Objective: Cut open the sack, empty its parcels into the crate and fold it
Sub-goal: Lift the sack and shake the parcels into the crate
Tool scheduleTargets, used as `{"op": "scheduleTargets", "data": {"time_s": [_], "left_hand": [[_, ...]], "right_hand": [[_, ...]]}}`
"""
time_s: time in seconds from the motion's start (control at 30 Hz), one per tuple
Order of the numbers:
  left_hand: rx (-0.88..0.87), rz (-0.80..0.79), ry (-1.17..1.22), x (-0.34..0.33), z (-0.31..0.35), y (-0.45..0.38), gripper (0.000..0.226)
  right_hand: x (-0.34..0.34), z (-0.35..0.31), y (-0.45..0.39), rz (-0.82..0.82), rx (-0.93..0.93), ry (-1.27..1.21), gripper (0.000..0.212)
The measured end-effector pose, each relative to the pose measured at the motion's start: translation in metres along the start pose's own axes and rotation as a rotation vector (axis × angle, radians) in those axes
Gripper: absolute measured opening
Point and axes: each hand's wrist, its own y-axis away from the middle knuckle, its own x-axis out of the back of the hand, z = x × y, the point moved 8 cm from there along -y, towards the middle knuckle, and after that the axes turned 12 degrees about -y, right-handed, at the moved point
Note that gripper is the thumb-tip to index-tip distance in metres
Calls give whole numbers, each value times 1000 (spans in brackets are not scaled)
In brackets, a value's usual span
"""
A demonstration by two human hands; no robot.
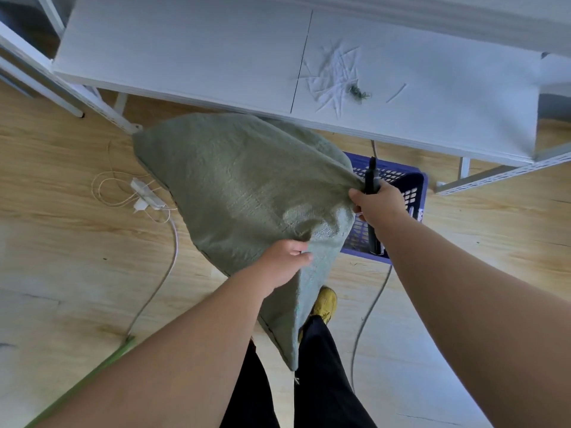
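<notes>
Hands (285,257) (378,200) grip the sack (241,186) over the crate (411,193), the right one also holding a knife (371,177), likely to tip parcels out.

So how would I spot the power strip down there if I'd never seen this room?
Start at the long white table, then look down to the wooden floor left of the grey-green woven sack. The white plastic power strip lies there among thin looped cords, the only boxy white thing on the boards.

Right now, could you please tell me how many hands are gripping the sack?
2: the left hand grips the green sack's near edge; the right hand grips its far corner.
</notes>
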Motion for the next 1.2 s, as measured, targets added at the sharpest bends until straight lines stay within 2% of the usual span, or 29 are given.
{"op": "scheduleTargets", "data": {"time_s": [0.1,0.23,0.3,0.37,0.4,0.47,0.57,0.63,0.7,0.8,0.87,0.9,0.97,1.0,1.07,1.2], "left_hand": [[-20,-79,183,-7,21,7,44],[-70,-95,351,-12,57,3,39],[-82,-71,461,-9,70,-2,36],[-90,-71,485,-10,84,-8,36],[-103,-79,481,-10,93,-10,38],[-127,-102,465,-15,108,-15,41],[-142,-136,421,-25,122,-18,44],[-157,-106,304,-22,121,-23,39],[-198,34,-13,-4,119,-27,32],[-299,491,-447,38,121,-18,30],[-319,756,-559,58,118,1,29],[-341,819,-609,62,114,9,26],[-427,733,-826,53,105,12,19],[-449,619,-957,42,97,9,23],[-416,450,-1140,25,79,4,45],[-348,451,-1152,10,71,-1,61]], "right_hand": [[7,2,-3,-37,-31,-4,21],[21,6,10,-35,16,164,28],[19,18,25,-102,-18,77,35],[15,36,40,-186,-108,-33,44],[15,45,45,-198,-136,-13,48],[17,63,48,-142,-166,69,45],[24,79,48,-4,-225,-24,25],[28,74,45,54,-190,13,17],[33,63,43,89,-104,45,13],[45,51,40,164,-56,-14,11],[59,46,38,256,-55,-100,10],[68,42,36,305,-48,-136,10],[88,30,26,379,-20,-193,11],[98,22,20,395,-10,-201,13],[116,7,6,391,2,-143,14],[125,1,-8,323,-17,-46,16]]}}
